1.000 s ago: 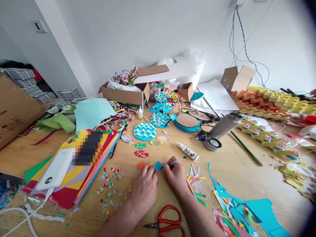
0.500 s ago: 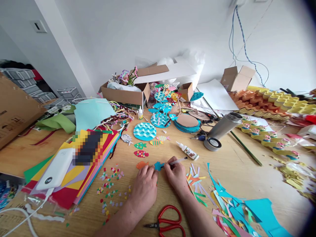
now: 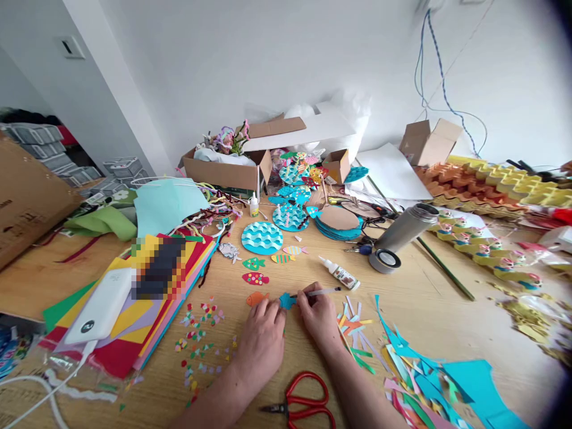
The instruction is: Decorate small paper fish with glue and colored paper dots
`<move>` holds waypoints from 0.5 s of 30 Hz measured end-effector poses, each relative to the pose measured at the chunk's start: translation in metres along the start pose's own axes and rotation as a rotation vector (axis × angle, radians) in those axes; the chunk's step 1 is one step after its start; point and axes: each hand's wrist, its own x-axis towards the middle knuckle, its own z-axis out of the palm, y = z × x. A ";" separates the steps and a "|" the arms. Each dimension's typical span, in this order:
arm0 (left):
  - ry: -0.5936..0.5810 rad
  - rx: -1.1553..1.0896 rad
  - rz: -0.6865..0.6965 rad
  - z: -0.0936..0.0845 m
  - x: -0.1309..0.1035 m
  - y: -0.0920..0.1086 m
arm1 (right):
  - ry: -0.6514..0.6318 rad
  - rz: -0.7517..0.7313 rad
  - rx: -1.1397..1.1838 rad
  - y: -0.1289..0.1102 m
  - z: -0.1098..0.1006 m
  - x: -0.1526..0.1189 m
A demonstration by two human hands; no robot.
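A pen (image 3: 324,291) with a clear barrel is pinched in my right hand (image 3: 317,313), its tip at a small blue paper fish (image 3: 287,301) on the table. My left hand (image 3: 263,333) lies palm down, fingers stretched forward and close together, with the fingertips at the edge of the blue fish. Just beyond them is an orange paper fish (image 3: 256,298), partly covered by the fingers. Farther up lie a red dotted fish (image 3: 255,279), a green fish (image 3: 254,264) and striped fish (image 3: 283,258). Red-handled scissors (image 3: 306,400) rest between my forearms.
A glue bottle (image 3: 342,274) lies ahead of my right hand. Paper scraps (image 3: 424,381) spread at the right, tiny confetti (image 3: 201,345) at the left. A steel flask (image 3: 406,229), a wavy blue disc (image 3: 261,238) and coloured sheets (image 3: 120,351) with a power bank (image 3: 100,304) surround the work.
The pen has tilted a little and its tip has shifted slightly up along the blue fish. My left hand stays almost where it was.
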 end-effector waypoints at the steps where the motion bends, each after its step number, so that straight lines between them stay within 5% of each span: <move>1: 0.000 -0.001 -0.001 0.000 0.000 0.000 | 0.000 -0.001 0.000 0.000 0.000 0.000; 15: 0.007 -0.004 0.007 0.000 0.000 0.000 | 0.013 -0.008 -0.019 0.000 0.001 0.001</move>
